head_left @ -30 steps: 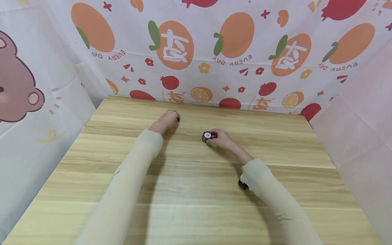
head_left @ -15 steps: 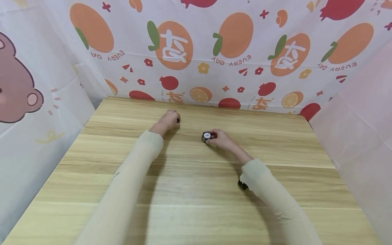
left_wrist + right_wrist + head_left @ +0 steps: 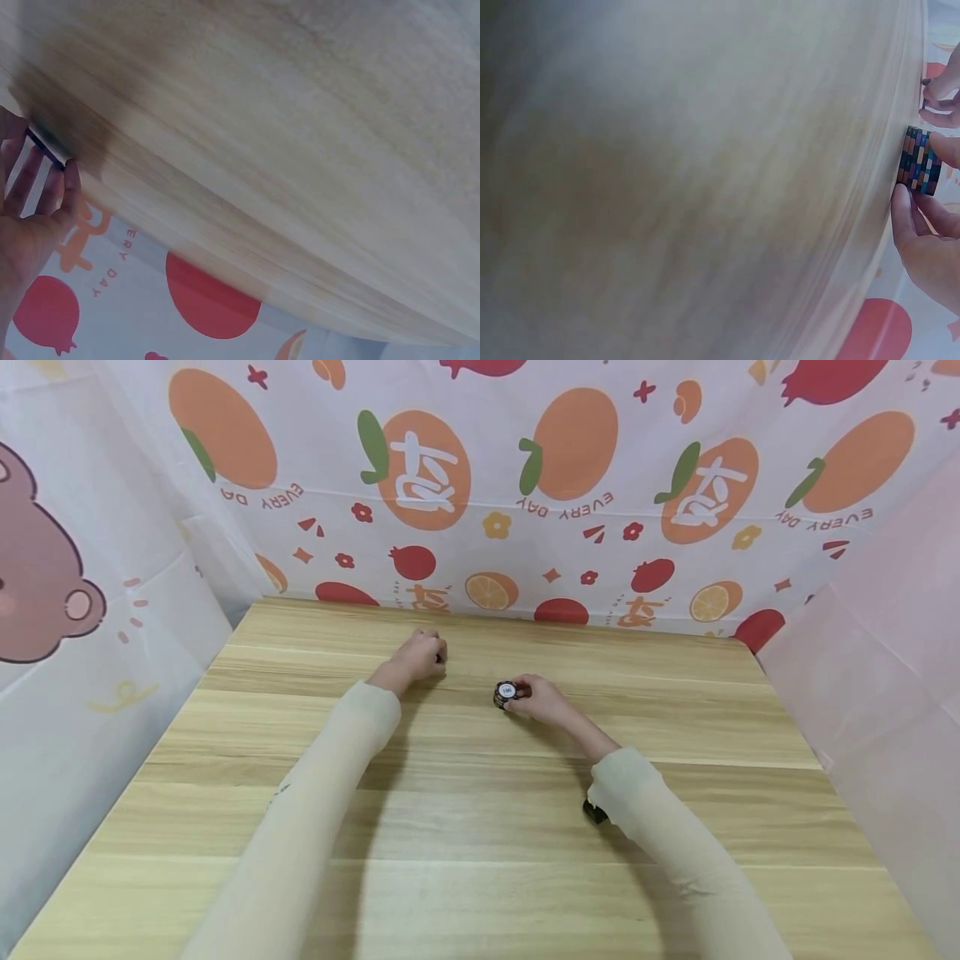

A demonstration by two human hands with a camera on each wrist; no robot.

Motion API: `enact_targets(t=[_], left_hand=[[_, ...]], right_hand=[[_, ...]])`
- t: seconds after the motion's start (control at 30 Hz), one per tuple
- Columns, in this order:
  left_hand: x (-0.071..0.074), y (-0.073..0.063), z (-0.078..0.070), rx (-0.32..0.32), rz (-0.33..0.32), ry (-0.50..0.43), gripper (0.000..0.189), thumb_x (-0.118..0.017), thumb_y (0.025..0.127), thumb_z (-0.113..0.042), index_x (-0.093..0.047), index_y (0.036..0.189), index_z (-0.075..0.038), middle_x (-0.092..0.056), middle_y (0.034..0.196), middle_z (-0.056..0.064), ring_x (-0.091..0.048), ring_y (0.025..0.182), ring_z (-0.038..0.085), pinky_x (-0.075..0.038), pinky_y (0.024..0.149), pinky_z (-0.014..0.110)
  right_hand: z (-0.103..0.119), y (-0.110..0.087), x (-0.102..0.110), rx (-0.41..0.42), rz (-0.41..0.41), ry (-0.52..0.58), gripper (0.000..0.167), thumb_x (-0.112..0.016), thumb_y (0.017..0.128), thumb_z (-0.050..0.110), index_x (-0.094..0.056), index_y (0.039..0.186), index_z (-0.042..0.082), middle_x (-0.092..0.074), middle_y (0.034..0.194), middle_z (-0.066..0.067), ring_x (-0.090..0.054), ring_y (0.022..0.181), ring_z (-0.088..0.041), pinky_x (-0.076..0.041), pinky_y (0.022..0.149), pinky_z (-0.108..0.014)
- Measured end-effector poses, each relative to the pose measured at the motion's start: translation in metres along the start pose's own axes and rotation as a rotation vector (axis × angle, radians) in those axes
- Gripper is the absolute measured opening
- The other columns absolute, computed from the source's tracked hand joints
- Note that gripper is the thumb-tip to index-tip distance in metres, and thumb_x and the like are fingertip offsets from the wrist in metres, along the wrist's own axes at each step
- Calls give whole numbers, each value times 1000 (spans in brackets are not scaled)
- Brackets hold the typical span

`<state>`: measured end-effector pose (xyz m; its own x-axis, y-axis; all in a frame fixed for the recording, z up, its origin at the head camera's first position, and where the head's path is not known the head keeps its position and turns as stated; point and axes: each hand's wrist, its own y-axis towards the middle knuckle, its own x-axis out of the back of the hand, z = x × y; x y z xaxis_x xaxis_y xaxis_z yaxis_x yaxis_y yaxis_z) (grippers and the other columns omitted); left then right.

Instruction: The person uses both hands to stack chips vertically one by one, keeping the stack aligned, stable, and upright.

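Observation:
A short stack of dark poker chips (image 3: 506, 694) stands on the table, its top chip bearing a white centre with a number. My right hand (image 3: 542, 700) grips this stack from the right, thumb and fingers round its sides. Seen from the right wrist, the chip stack (image 3: 919, 160) shows several layers with coloured edge marks. To the left and farther back, my left hand (image 3: 420, 656) pinches a thin dark chip (image 3: 45, 150) between thumb and fingertips, low over the table. The head view shows only a dark sliver of that chip.
The wood-grain table (image 3: 480, 827) reaches back to a fruit-print curtain (image 3: 495, 468). A small black object (image 3: 595, 812) lies partly hidden beneath the right sleeve (image 3: 645, 802). Pale curtains border the left and right sides.
My left hand has shifted slightly to the right with the chip. My right hand and the stack have stayed in place.

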<state>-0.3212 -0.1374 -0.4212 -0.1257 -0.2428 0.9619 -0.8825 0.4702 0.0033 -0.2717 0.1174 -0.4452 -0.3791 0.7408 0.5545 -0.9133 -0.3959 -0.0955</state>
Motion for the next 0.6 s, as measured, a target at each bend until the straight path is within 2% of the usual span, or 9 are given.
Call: enact_targets(t=[0.37, 0.53, 0.6], left_hand=[[-1, -3, 1, -53, -45, 7, 4, -64, 82, -6, -64, 83, -3, -54, 91, 12, -43, 87, 31, -37, 80, 40], [-2, -3, 1, -86, -48, 12, 4, -64, 83, -7, -64, 82, -3, -53, 90, 12, -48, 84, 28, -32, 94, 45], [-2, -2, 1, -94, -47, 17, 4, -63, 83, -6, -65, 82, -3, -53, 89, 11, -49, 83, 27, -32, 95, 45]], right_hand=[[2, -1, 0, 1, 3, -7, 40, -66, 80, 3, -53, 115, -10, -59, 102, -18, -55, 95, -24, -46, 75, -25], [2, -1, 0, 7, 3, -15, 40, -67, 80, 4, -53, 115, -10, -59, 102, -17, -55, 95, -23, -46, 75, -25], [2, -1, 0, 5, 2, -13, 40, -67, 80, 4, -53, 115, -10, -59, 101, -17, -56, 94, -23, -46, 74, -25]])
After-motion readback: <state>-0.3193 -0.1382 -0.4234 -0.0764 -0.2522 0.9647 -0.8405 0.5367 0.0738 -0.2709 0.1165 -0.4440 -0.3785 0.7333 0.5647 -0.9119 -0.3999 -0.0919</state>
